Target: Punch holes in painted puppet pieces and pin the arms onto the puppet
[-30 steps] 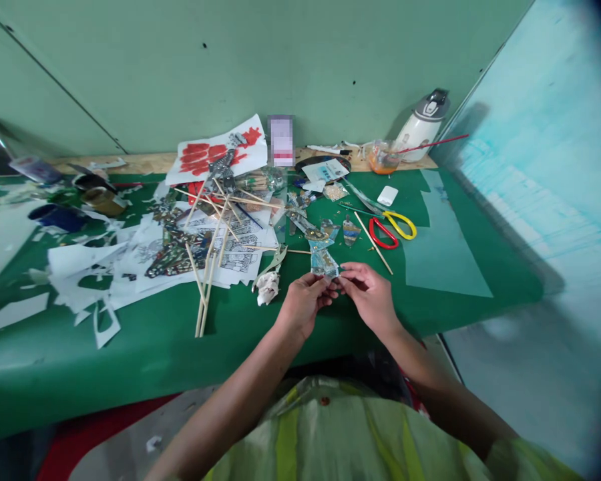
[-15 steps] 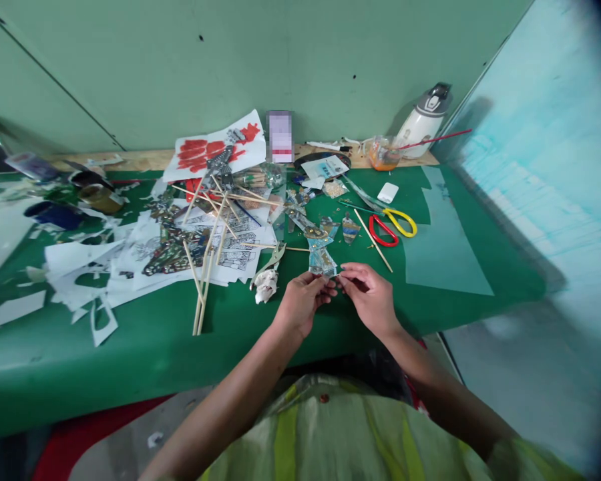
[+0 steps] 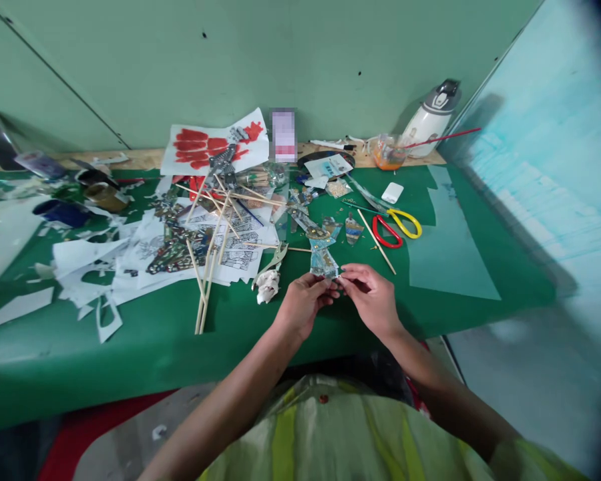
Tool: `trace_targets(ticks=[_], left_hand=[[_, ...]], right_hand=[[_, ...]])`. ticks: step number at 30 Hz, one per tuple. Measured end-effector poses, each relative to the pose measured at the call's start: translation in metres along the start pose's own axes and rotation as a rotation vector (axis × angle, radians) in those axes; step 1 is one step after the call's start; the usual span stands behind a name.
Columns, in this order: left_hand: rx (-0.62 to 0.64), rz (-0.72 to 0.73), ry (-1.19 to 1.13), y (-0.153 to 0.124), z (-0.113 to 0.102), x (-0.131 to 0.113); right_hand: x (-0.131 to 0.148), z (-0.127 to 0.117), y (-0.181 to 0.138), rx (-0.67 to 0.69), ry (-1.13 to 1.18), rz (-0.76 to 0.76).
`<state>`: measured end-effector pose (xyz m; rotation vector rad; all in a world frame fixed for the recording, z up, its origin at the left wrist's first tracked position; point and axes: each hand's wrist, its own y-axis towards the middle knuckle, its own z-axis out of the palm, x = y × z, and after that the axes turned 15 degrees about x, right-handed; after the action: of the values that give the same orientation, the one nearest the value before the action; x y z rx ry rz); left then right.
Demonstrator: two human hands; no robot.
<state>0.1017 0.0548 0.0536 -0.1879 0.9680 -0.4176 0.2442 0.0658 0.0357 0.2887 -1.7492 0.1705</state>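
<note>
My left hand [image 3: 303, 304] and my right hand [image 3: 373, 297] meet near the front edge of the green table [image 3: 130, 347]. Both pinch the lower edge of a small blue-and-gold painted cut-out piece [image 3: 323, 262], fingers curled on it. The piece is one end of a jointed chain of similar painted parts [image 3: 314, 232] that runs away from me across the table. A crumpled white scrap [image 3: 267, 287] lies just left of my left hand.
Bamboo sticks [image 3: 205, 267], printed sheets and paper offcuts [image 3: 85, 267] cover the left half. Red and yellow-handled scissors [image 3: 395, 227] lie behind my right hand. A white jug [image 3: 428, 120], a cup with a brush [image 3: 388, 153] and a red-painted sheet [image 3: 213, 143] stand along the back wall.
The view has shifted slightly; my hands stay together on the painted piece with almost no movement.
</note>
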Motion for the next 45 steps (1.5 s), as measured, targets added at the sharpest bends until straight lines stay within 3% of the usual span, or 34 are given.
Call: trace_targets(ticks=[26, 37, 45], left_hand=[[0.08, -0.052, -0.114, 0.001, -0.008, -0.002], [0.094, -0.116, -0.104, 0.002, -0.005, -0.008], [0.095, -0.144, -0.158, -0.003, -0.006, -0.009]], right_hand=[[0.006, -0.005, 0.009, 0.02, -0.023, 0.017], [0.005, -0.007, 0.012, 0.048, -0.137, -0.08], [0.007, -0.009, 0.014, 0.165, -0.227, -0.194]])
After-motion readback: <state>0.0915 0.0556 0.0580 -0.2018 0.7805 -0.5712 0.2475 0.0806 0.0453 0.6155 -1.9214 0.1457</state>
